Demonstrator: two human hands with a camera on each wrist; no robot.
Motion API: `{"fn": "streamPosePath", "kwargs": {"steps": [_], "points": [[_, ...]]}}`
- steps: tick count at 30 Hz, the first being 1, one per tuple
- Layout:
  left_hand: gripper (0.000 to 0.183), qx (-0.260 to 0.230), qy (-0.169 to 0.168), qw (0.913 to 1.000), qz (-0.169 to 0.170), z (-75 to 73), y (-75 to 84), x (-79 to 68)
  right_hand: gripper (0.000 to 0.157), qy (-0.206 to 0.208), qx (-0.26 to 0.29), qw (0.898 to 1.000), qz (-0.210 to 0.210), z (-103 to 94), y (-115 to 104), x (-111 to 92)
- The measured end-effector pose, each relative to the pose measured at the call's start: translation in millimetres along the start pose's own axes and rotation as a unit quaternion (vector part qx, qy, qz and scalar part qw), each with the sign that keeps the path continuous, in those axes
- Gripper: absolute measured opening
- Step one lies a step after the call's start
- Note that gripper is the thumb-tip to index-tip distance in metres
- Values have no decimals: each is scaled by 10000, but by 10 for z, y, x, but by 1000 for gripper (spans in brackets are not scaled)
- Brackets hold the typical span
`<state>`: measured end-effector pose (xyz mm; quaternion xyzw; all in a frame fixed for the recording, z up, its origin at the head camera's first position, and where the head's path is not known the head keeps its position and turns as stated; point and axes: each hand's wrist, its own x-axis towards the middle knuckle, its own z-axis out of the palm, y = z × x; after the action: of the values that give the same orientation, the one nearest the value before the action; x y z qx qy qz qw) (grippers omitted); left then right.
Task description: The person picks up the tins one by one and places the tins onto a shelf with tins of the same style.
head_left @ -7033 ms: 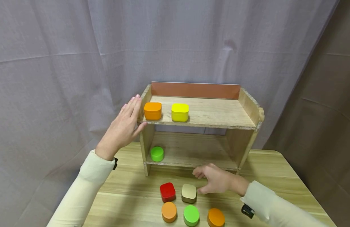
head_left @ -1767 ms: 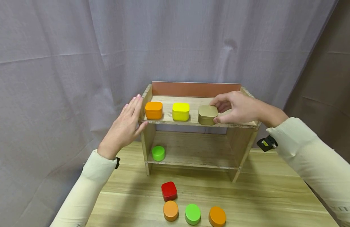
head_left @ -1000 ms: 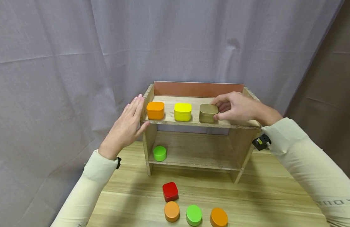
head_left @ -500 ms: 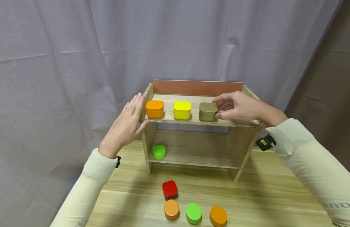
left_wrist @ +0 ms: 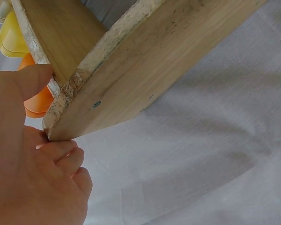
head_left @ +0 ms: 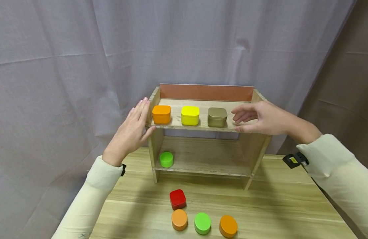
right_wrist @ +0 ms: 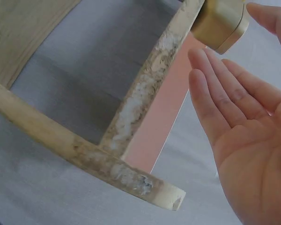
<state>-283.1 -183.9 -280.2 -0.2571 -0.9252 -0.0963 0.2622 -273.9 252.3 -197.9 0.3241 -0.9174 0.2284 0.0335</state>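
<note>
The step in hand looks like letting go of the gold box (head_left: 217,118), which sits flat and upright near the front of the upper shelf (head_left: 202,103), right of centre in the head view. The right hand (head_left: 261,119) is released: its fingers are loosely bent, with a narrow gap between the fingertips and the right side of the box. To do this well, the hand should draw off toward the right of the frame with thumb and fingers spread, so that neither drags a corner toward the edge. The right side panel (head_left: 257,96) stands close to that hand, so a slight lift while clearing it seems wise. The left hand (head_left: 125,137) grasps nothing; its fingers lie straight along the left side panel (left_wrist: 131,84), the thumb at the shelf's front edge. Light, even pressure there should steady the wood, whereas a hard push could jolt everything on it. The gap from the gold box to the yellow box (head_left: 190,116) looks much like that from the yellow box to the orange box (head_left: 161,115), at the left, so no further nudge seems needed.
</note>
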Motion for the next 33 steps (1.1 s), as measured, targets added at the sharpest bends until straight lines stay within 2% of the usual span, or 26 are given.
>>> {"fn": "streamPosePath", "kwargs": {"steps": [4, 11, 17, 23, 33], "points": [[86, 2, -29, 10000, -19, 3, -9, 1, 54, 1, -68, 9997, -230, 70, 6, -95], [85, -1, -5, 10000, -9, 33, -13, -4, 48, 345, -115, 9971, -667, 213, 19, -247], [85, 1, 3, 10000, 12, 36, -6, 3, 44, 183, 57, 9939, -1084, 445, 33, -320], [85, -10, 3, 10000, 6, 19, -3, 17, 47, -286, 313, 9928, -1121, 847, 92, -259], [85, -5, -30, 10000, -16, 45, 1, 21, 57, -1320, 771, 9859, -678, 1533, 161, -101]]}}
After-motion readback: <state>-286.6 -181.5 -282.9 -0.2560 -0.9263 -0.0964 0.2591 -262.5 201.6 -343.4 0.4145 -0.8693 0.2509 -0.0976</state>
